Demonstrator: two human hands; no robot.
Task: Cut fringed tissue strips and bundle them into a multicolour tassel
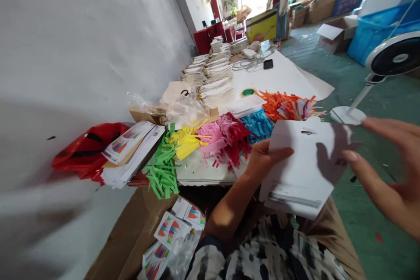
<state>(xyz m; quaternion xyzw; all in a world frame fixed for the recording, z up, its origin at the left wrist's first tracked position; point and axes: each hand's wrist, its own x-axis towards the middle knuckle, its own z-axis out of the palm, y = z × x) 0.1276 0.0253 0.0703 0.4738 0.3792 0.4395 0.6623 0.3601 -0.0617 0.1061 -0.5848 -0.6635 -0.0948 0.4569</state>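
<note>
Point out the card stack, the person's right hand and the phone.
Card stack (297,183): head view, on the top card's face.
Right hand (392,175): head view, on the middle of the hand.
Phone (268,64): head view, on its dark upper face.

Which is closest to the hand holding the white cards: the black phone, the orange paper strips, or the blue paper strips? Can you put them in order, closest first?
From the left hand holding the white cards:
1. Blue paper strips, just past the hand on the table.
2. Orange paper strips, farther along, to the right.
3. Black phone, farthest, up on the white sheet.
</note>
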